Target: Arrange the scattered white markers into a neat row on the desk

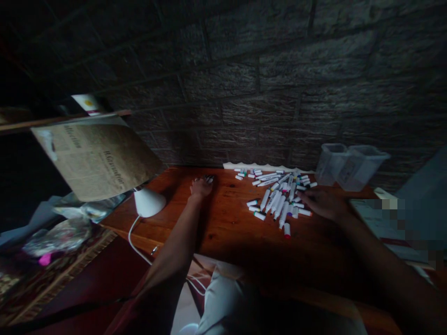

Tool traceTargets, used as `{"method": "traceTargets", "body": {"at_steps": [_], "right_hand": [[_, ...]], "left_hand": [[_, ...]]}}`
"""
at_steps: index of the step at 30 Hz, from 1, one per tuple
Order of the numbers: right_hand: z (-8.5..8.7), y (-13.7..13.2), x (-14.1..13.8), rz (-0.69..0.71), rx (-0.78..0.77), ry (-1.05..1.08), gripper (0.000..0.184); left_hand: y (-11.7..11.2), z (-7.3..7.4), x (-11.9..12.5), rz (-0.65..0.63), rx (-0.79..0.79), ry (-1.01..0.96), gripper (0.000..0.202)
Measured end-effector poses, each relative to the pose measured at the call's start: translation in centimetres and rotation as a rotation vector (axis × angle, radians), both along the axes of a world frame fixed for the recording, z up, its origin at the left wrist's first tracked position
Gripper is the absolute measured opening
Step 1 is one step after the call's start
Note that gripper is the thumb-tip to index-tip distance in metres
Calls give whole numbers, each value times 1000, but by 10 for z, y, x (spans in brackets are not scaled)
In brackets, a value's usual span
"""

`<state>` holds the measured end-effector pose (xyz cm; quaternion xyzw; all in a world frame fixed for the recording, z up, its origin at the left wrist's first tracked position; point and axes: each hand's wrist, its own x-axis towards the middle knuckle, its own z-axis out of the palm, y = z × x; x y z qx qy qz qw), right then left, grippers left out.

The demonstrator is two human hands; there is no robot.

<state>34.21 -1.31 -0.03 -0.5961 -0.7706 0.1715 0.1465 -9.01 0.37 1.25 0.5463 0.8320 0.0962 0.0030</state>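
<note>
My left hand (201, 187) rests on the wooden table, left of the pile, with its fingers curled. Small pale and dark bits show at its fingertips, too blurred to name. My right hand (323, 203) reaches in from the right, fingers stretched out to the pile's right edge beside a loose cap (301, 188). Whether it touches the cap, I cannot tell. White markers (275, 202) lie heaped between my hands, many of them uncapped. Loose white caps with coloured ends lie around them, among them a red-ended cap (287, 230) at the front.
Two clear plastic containers (361, 167) stand at the back right. A white wavy-edged strip (261, 166) runs along the brick wall. On the left stands a lamp with a newsprint shade (98, 158) and a white base (149, 203); its cord hangs over the table edge. Papers (394, 228) lie at right.
</note>
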Motion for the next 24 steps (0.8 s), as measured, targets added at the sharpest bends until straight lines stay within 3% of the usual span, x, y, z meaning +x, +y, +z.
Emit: {"method": "traceTargets", "body": {"at_steps": [3, 5, 6, 8, 10, 14, 19, 24], "right_hand": [[-1, 1, -1, 29, 16, 32, 47], [-1, 1, -2, 17, 28, 10, 47], [-1, 1, -2, 7, 37, -4, 48], [0, 0, -4, -15, 52, -27, 49], [0, -1, -5, -20, 64, -35, 49], [1, -2, -5, -19, 76, -28, 50], [-1, -2, -5, -10, 87, -10, 50], [-2, 0, -3, -16, 87, 30, 45]], "left_hand": [[-1, 5, 25, -115, 198, -10, 48], [-4, 8, 52, -415, 390, -138, 39], [-6, 8, 68, -583, 415, -226, 38], [-10, 5, 100, -869, 339, -334, 33], [-14, 0, 127, -1033, 245, -353, 28], [-17, -9, 151, -1053, 163, -289, 31], [-17, -10, 148, -988, 94, -298, 24], [-12, -16, 144, -961, 65, -450, 17]]}}
